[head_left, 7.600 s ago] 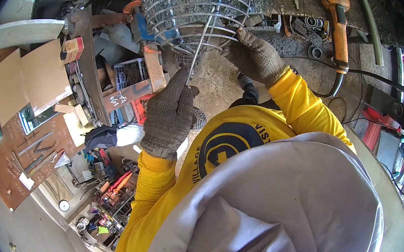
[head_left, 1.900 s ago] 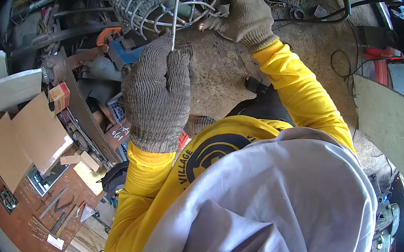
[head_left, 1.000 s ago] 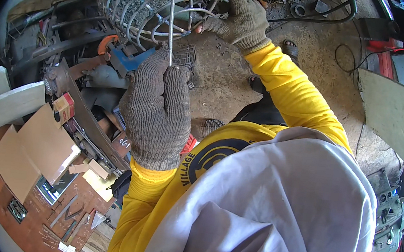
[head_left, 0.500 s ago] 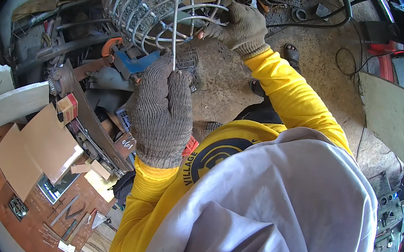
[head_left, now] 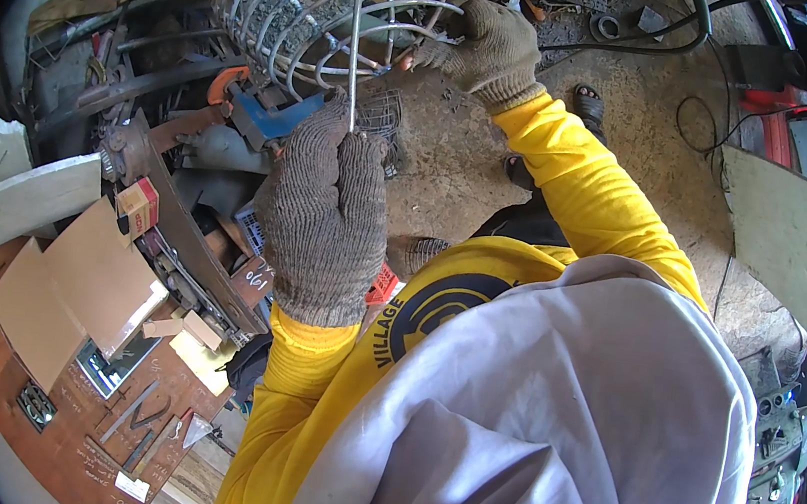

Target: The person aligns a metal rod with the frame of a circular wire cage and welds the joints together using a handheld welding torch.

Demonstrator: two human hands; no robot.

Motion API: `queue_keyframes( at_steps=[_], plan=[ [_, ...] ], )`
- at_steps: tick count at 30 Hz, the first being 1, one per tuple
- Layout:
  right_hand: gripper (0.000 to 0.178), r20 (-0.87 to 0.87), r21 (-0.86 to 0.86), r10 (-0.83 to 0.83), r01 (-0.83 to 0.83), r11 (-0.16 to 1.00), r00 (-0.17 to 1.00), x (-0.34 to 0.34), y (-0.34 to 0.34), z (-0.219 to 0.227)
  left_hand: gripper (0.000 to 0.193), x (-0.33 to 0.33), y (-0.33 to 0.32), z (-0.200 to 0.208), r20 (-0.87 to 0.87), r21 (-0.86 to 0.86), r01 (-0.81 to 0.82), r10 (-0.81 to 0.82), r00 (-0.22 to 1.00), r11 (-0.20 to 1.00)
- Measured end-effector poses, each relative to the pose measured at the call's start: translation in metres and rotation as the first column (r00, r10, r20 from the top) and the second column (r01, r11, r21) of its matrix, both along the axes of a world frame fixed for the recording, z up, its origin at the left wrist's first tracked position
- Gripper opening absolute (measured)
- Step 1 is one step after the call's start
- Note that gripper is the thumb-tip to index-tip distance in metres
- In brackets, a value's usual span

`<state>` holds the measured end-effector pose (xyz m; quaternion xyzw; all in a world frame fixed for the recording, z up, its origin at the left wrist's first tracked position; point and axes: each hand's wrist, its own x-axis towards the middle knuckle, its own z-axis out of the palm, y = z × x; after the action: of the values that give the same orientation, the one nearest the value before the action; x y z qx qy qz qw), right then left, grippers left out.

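A cage of curved metal bars (head_left: 276, 60) with visible joints lies at the top, left of centre. A thin straight metal rod (head_left: 354, 39) runs down across it and past its near edge. My left hand (head_left: 326, 207), in a grey-brown knitted glove, is closed around the rod's near end. My right hand (head_left: 489, 51), gloved alike, is closed at the cage's right edge, where the curved bars end. Its fingertips are partly hidden against the bars, and a bit of bare finger shows. Whether the rod is joined to the cage cannot be made out.
Left below lies a brown tabletop (head_left: 76, 454) with an opened cardboard box (head_left: 81, 293) and pliers (head_left: 148, 414). A blue-and-orange tool (head_left: 274, 120) sits near my left hand. Dark cables (head_left: 641, 44) cross the floor at upper right. A pale panel (head_left: 793, 239) stands at right.
The whole view has shifted slightly. Both hands keep their grips, and the rod still crosses the cage at much the same angle.
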<state>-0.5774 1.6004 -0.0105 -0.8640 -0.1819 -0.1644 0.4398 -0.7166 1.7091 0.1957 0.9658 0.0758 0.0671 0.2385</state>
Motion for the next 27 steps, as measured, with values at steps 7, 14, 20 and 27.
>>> queue_keyframes(
  at_steps=[7, 14, 20, 27],
  plan=[
    [0.072, 0.004, -0.009, -0.004, 0.004, 1.0, 1.0, 0.0, -0.0002, 0.0006, 0.026, 0.0004, 0.0011, -0.0017, -0.007, 0.019, -0.04, 0.04, 0.999, 0.999],
    [0.073, -0.05, -0.034, 0.011, -0.013, 0.999, 0.999, 0.0004, -0.0005, 0.0028, 0.027, -0.0004, 0.0042, -0.002, 0.004, 0.096, 0.018, -0.018, 1.0, 0.995],
    [0.075, -0.036, -0.032, 0.02, -0.022, 0.999, 0.999, 0.0001, -0.0013, 0.0067, 0.026, 0.0002, 0.0011, -0.0011, 0.02, 0.092, 0.017, -0.019, 1.0, 0.996],
    [0.076, -0.045, 0.013, 0.016, -0.015, 1.0, 0.999, 0.0011, -0.0003, 0.0044, 0.025, 0.0017, 0.0045, -0.0023, 0.026, 0.184, 0.056, -0.062, 0.998, 0.981]
  ],
)
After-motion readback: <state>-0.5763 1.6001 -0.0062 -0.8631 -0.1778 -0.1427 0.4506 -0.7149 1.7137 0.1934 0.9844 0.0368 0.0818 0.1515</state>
